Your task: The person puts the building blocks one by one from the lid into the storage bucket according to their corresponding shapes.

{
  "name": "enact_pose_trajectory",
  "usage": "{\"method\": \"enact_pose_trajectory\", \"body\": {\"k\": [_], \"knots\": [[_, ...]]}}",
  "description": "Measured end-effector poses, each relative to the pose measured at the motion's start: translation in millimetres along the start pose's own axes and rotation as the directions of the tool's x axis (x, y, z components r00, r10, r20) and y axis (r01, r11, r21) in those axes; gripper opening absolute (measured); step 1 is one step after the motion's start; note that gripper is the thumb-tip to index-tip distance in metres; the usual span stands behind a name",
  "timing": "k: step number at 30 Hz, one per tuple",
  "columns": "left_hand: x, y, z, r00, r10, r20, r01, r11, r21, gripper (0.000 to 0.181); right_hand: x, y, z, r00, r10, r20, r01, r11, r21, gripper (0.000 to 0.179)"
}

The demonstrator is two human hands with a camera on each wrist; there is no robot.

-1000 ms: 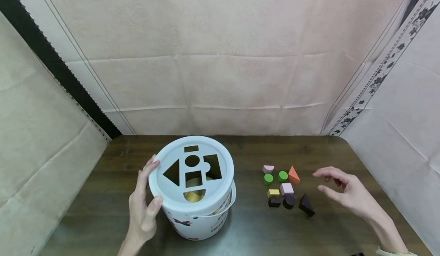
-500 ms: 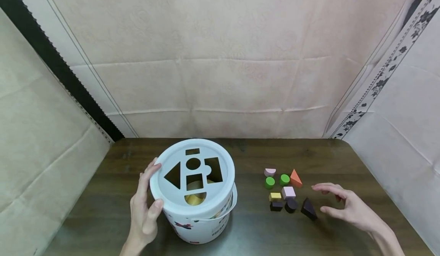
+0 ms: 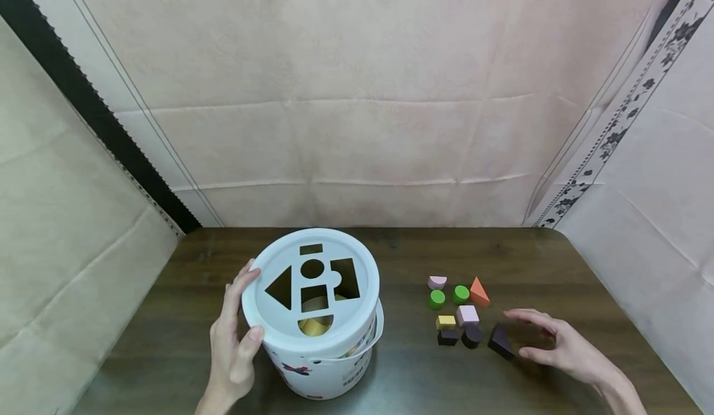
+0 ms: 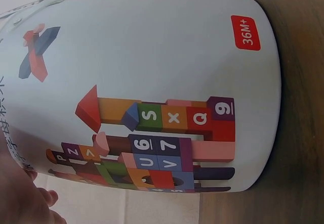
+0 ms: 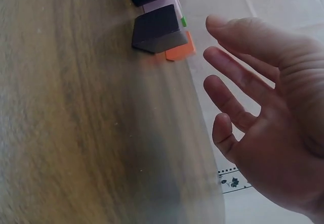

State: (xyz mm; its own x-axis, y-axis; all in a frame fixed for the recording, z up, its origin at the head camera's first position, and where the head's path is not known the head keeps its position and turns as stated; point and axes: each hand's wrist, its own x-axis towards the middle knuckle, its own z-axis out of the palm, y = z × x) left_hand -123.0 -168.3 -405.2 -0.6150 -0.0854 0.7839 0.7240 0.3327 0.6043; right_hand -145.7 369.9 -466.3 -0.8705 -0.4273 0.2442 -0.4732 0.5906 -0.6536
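Observation:
A white bucket with printed pictures of blocks stands left of centre in the head view. Its pale blue lid has several cut-out shapes. My left hand holds the bucket's left side near the lid, thumb in front and fingers behind. Over on the right, my right hand hovers with fingers loosely bent and nothing in them. Thumb and forefinger are parted beside a black triangular block, apart from it in the right wrist view. Left of that lie a black rounded block and a black rectangular block.
Behind the black blocks sit a yellow block, a pale pink block, two green round blocks, an orange triangular block and a pink half-round block. Cloth walls enclose the wooden table.
My right hand has come down and closer to the black triangular block. The left hand keeps its place on the bucket, and the blocks stay put. The head view has tilted slightly.

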Motion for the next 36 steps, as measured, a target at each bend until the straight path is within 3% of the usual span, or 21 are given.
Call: {"method": "enact_pose_trajectory", "body": {"k": [12, 26, 36], "knots": [[-1.8, -0.4, -0.8, 1.0, -0.008, -0.004, 0.009, 1.0, 0.016, 0.057, 2.7, 14, 8, 0.998, -0.037, 0.047, 0.031, 0.991, 0.134, 0.057], [-2.7, 0.6, 0.4, 0.999, -0.041, -0.01, 0.041, 0.999, 0.017, 0.057, 2.1, 21, 10, 0.994, -0.043, 0.096, 0.026, 0.984, 0.178, 0.062], [-2.3, 0.3, 0.2, 1.0, -0.013, 0.001, 0.012, 1.0, 0.02, 0.057, 6.6, 20, 12, 0.991, -0.063, 0.118, 0.039, 0.98, 0.196, 0.059]]}}
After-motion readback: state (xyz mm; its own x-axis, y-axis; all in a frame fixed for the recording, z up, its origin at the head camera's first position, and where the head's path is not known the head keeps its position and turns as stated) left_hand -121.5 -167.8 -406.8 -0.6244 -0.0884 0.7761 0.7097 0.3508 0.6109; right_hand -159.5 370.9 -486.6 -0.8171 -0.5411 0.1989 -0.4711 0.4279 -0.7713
